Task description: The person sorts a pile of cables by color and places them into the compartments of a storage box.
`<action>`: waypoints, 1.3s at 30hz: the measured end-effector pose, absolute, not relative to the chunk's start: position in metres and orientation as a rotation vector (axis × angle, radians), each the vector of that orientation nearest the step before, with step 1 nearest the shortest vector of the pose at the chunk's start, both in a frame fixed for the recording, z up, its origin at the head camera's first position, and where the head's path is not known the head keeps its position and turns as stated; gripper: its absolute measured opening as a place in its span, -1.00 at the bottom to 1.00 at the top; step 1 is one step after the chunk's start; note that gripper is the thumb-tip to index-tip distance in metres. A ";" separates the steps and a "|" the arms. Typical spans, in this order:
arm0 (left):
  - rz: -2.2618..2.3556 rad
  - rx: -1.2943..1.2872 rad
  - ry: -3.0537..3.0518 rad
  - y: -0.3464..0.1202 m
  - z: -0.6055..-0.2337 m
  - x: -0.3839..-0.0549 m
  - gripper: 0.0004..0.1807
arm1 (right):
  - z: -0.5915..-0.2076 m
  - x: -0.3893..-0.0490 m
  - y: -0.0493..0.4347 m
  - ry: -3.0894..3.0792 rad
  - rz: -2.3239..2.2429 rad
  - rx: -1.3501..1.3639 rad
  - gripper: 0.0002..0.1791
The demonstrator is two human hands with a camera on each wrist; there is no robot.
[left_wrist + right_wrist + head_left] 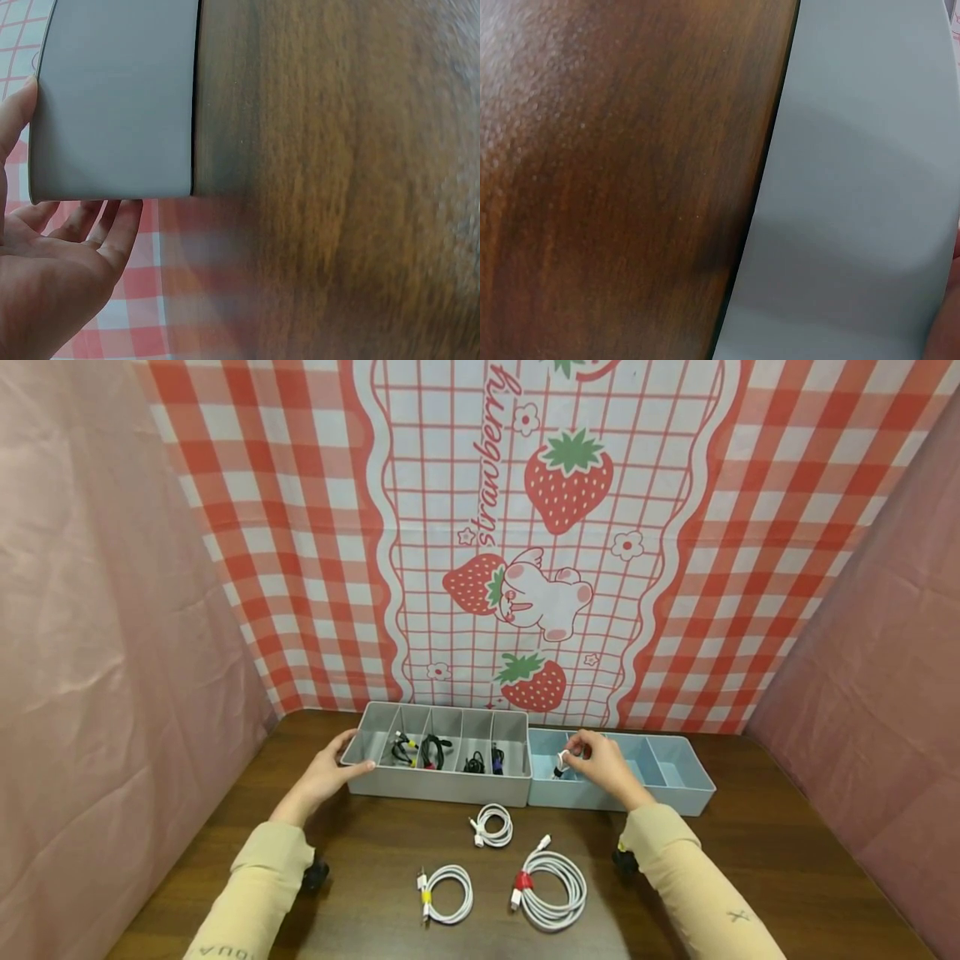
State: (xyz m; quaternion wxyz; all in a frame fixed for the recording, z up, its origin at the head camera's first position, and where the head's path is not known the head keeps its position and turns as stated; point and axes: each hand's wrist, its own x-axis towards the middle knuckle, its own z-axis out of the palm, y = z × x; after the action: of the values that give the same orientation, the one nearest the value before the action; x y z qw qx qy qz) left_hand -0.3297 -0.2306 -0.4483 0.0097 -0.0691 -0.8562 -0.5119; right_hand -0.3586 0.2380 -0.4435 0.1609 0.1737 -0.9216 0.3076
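My left hand [324, 774] rests on the left end of a grey divided box [442, 786], thumb on its front rim and fingertips against its end wall [112, 112]. Over the leftmost compartment of a light blue divided box [686, 800], my right hand [602, 766] pinches a small white cable with a black tie [558, 769]. Whether that cable touches the compartment floor I cannot tell. The right wrist view catches only a sliver of the hand [943, 319] beside the blue box's front wall [847, 187].
Coiled white cables lie on the brown table: a small one [494, 827], one with a yellow tie [448, 894], and a thicker one with a red tie [562, 893]. Bundled black cables [433, 752] sit in several grey compartments. A strawberry-print cloth [480, 677] hangs behind the boxes.
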 end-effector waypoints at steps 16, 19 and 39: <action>-1.671 -0.184 -2.696 -0.218 -0.412 -0.305 -0.16 | -0.442 -0.360 0.237 -2.659 0.919 0.508 -0.93; -1.682 -0.191 -2.691 -0.220 -0.416 -0.308 -0.16 | -0.441 -0.359 0.237 -2.662 0.940 0.514 -0.93; -1.688 -0.200 -2.683 -0.223 -0.425 -0.317 -0.17 | -0.411 -0.343 0.248 -2.691 0.961 0.508 -0.82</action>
State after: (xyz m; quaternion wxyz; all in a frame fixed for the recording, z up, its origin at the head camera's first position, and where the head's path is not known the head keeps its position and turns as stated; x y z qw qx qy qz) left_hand -0.3169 -0.2225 -0.4248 -0.0173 -0.0628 -0.8447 -0.5312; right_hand -0.3430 0.2477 -0.4107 0.1194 0.1738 -0.9206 0.3287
